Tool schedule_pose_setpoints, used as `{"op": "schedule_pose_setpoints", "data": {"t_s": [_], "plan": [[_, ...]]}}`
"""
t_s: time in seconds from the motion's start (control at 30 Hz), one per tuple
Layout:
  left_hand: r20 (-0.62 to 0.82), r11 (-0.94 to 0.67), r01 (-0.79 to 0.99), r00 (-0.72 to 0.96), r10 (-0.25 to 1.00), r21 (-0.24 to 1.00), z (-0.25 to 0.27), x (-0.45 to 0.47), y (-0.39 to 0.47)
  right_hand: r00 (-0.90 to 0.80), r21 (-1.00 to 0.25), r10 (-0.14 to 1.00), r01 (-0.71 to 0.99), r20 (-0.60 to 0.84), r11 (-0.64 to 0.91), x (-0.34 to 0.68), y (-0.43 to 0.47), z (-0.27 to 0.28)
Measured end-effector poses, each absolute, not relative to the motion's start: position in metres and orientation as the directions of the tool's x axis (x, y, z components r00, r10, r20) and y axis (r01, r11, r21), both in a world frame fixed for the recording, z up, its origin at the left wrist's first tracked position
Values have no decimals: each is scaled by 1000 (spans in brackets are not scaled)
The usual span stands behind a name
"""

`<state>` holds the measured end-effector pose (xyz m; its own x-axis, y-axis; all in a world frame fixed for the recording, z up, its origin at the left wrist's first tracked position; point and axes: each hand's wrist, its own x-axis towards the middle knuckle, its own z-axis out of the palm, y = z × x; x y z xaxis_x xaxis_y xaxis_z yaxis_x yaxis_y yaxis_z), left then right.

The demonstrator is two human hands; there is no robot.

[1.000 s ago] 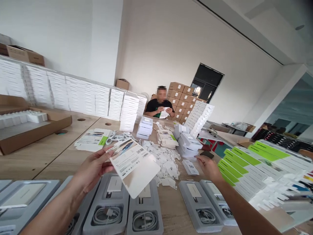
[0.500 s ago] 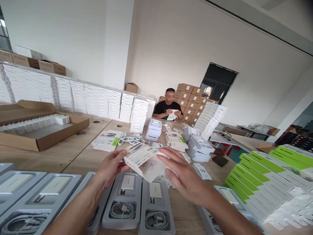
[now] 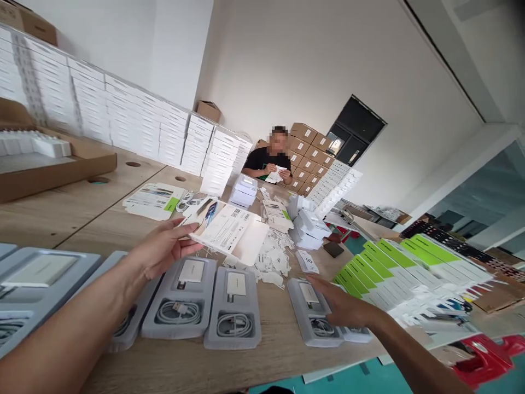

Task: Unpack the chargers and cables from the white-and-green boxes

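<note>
My left hand [image 3: 170, 243] grips a white printed packaging box [image 3: 225, 230] by its left end, thumb on top. The box is tilted above the table, and a flap stands out at its right end. My right hand [image 3: 340, 303] is open with its fingers stretched out, over the right edge of a grey plastic tray [image 3: 301, 314] at the right. I cannot tell whether it touches the tray. A white charger [image 3: 310, 295] and a coiled cable [image 3: 322, 327] lie in that tray. Two similar trays [image 3: 232, 339] stand below the box, each with a charger and a coiled white cable.
Several green-and-white boxes [image 3: 381, 262] are stacked at the right. Paper scraps [image 3: 273, 254] and flat printed boxes [image 3: 153, 200] lie mid-table. An open brown carton [image 3: 61, 175] is at the left. White boxes [image 3: 139, 120] line the back; a person [image 3: 268, 164] sits across, holding white card.
My right hand has left the box and moved right and down to the tray. My left hand still holds the box, now farther left in view. The camera has turned rightward.
</note>
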<state>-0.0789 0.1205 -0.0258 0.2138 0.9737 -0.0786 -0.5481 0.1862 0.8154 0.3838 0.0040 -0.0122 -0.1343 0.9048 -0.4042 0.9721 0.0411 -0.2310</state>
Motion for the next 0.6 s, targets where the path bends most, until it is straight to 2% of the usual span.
{"op": "schedule_pose_setpoints", "data": {"t_s": [0.4, 0.47, 0.6], "plan": [[-165, 285, -613, 247, 955, 737, -25, -81, 118, -151, -218, 944, 972, -293, 88, 391, 16, -13], [-181, 294, -616, 241, 954, 730, -24, -81, 117, -123, -271, 962, 961, -245, 54, 394, 18, -5], [-179, 280, -610, 222, 958, 741, -22, -79, 114, -70, -533, 991, 846, -111, 0, 376, 32, 18]]}}
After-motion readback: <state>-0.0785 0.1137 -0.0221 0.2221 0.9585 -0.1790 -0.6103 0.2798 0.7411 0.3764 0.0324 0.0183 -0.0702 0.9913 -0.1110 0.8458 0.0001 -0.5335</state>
